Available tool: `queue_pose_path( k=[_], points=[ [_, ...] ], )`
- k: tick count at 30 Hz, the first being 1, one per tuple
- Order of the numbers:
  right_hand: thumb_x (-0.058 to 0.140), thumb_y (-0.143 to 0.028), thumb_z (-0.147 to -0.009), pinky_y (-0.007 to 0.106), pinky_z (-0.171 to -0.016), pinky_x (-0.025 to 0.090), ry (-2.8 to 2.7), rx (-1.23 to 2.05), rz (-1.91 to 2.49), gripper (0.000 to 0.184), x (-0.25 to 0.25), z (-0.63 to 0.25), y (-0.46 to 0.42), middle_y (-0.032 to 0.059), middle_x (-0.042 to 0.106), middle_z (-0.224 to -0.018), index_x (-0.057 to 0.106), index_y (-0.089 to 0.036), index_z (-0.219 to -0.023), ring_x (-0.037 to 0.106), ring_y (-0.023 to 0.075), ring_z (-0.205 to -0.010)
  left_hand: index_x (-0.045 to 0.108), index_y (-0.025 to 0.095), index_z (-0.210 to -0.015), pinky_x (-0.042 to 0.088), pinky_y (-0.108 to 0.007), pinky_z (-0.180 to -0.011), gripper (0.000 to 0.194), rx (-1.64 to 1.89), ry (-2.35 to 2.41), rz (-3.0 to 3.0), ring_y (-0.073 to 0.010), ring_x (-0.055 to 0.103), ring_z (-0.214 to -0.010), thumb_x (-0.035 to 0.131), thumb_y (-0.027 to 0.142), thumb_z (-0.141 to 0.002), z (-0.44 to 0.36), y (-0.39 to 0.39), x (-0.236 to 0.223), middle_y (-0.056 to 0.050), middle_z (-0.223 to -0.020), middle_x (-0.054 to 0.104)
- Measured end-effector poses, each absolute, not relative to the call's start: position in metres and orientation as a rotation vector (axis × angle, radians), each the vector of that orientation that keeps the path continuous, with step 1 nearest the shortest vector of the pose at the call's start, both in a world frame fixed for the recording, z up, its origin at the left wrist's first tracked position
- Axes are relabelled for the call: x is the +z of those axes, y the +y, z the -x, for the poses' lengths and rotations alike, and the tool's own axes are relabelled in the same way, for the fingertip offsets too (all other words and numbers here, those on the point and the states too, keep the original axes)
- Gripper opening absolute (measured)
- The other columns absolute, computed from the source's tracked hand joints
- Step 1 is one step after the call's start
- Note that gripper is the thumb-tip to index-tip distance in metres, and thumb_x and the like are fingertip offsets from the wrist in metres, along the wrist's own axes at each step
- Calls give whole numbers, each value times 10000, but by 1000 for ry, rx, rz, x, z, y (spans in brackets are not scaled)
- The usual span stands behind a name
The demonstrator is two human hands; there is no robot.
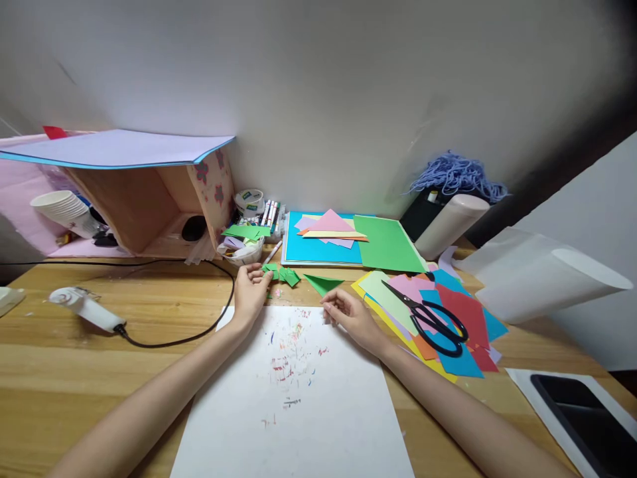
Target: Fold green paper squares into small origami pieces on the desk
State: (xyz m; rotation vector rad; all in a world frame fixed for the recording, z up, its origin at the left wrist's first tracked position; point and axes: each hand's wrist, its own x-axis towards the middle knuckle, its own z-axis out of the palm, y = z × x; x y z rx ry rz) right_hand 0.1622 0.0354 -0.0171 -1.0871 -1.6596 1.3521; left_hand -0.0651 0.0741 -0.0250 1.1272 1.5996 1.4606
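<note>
My left hand (pixel 250 292) is at the far edge of the white paper sheet (pixel 343 398), beside a small heap of green paper pieces (pixel 288 275). Its fingers are loosely bent and the thumb stands apart, by the nearest pieces; no held thing shows. My right hand (pixel 352 320) hovers over the sheet's far right corner, fingers curled in and tips close together. Whatever may be between those tips is hidden. Just beyond it lies a folded green paper triangle (pixel 322 284). Coloured smudges and marks cover the middle of the white sheet.
Black-handled scissors (pixel 438 325) lie on coloured paper scraps (pixel 472 312) at right. A glue gun (pixel 87 311) with a black cord is at left. Behind stand an open box (pixel 212 199), stacked coloured paper (pixel 388 245) and a white roll (pixel 452 226). A phone (pixel 587 418) lies front right.
</note>
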Motion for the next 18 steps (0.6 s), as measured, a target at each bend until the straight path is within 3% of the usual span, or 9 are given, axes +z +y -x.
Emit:
queue_pose_path(
  k=[4, 8, 11, 18],
  points=[
    [451, -370, -876, 279, -593, 448, -1708, 1233, 1126, 182, -17, -162, 33, 10, 561, -712, 494, -194, -858, 545, 139, -641, 484, 167, -973, 472, -344, -753, 295, 1437, 1680, -1302, -182, 565, -859, 593, 327, -749, 59, 65, -24, -88, -1008, 516],
    [460, -274, -857, 368, -763, 462, -1787, 661, 1272, 140, -19, -166, 37, 79, 555, -918, 580, -202, -843, 546, 213, -875, 513, 195, -988, 352, -428, -928, 196, 1443, 1852, -1691, -239, 440, -1047, 517, 277, -811, 46, 47, -14, -85, -1068, 468],
    [492, -207, -816, 458, -925, 386, -1910, 364, 1292, 148, -23, -170, 45, 103, 537, -1105, 628, -214, -873, 460, 274, -1080, 519, 200, -974, 397, -355, -840, 156, 1306, 1629, -1871, -216, 454, -1000, 410, 246, -872, 38, 36, -5, -78, -1021, 503],
    [416, -126, -839, 435, -949, 395, -1947, 328, 1101, 357, -21, -169, 39, 91, 550, -1154, 508, -221, -1170, 479, 241, -1103, 610, 171, -714, 408, -313, -733, 375, 942, 1311, -1910, -190, 555, -748, 356, 375, -900, 30, 30, -6, -46, -729, 607]
  ],
)
